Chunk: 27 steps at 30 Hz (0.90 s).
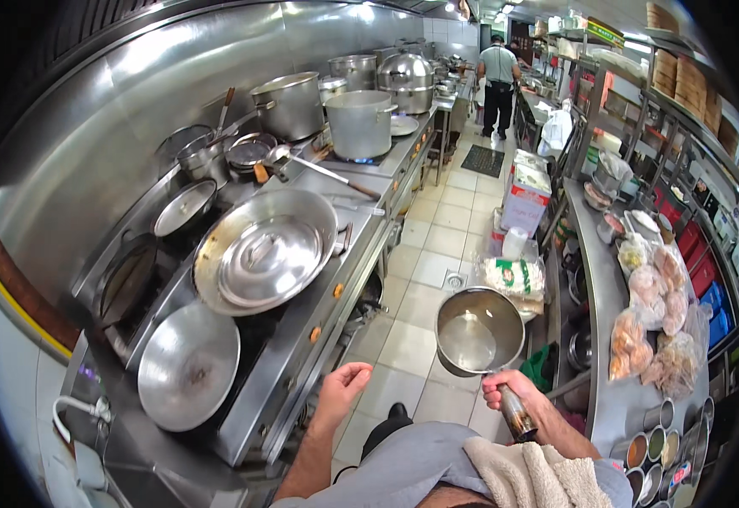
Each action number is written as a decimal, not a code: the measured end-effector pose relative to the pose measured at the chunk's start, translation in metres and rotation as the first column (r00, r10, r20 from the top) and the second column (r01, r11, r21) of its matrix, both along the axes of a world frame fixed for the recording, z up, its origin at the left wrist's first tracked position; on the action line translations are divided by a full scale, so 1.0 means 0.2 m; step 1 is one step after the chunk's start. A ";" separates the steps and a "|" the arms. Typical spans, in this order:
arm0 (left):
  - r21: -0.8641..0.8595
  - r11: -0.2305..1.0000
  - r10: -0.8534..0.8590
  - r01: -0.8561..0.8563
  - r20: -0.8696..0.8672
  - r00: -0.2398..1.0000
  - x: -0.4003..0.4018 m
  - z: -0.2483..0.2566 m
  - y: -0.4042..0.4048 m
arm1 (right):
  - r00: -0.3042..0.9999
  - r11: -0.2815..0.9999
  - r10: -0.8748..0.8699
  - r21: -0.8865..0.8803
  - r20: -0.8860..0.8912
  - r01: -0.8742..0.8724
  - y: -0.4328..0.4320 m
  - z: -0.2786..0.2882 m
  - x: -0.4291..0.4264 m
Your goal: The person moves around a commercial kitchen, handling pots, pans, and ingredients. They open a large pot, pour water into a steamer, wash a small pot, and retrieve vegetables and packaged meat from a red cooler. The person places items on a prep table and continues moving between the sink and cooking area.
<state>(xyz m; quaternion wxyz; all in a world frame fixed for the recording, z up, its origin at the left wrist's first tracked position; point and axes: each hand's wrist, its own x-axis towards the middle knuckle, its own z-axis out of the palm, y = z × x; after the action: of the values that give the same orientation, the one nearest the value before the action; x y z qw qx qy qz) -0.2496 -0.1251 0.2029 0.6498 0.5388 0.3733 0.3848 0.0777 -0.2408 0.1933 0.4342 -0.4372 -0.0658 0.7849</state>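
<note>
My right hand (510,388) grips the scorched tubular handle of a deep metal saucepan (449,355). The pan hangs over the tiled aisle with its mouth up; its bottom is shiny, and I cannot tell if liquid lies in it. My left hand (345,384) is held out over the floor beside the range, fingers loosely curled and nothing visible in it. Left of it are a bare wok (185,368) and a larger wok (217,254) with a round metal lid (274,260) lying inside. A long-handled ladle (319,166) rests behind these on the steel range (299,305).
A stockpot (360,127) stands over a blue flame. Bagged food (655,286) and metal condiment cups (636,449) crowd the right counter (611,406). Boxes (525,197) and a plastic-wrapped package (512,276) narrow the aisle. Farther down stands another person (498,76).
</note>
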 end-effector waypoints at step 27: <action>0.151 0.964 -0.214 0.219 -0.048 0.976 2.09 0.15 2.60 | 0.986 0.988 -0.125 0.072 -0.111 0.134 2.18 -0.02 1.73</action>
<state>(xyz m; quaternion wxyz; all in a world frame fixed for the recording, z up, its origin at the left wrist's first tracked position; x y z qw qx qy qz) 0.1676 0.3940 0.2329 0.6381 0.6314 0.2912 0.3307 0.4240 0.1951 0.1886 0.5042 -0.3808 -0.0454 0.7738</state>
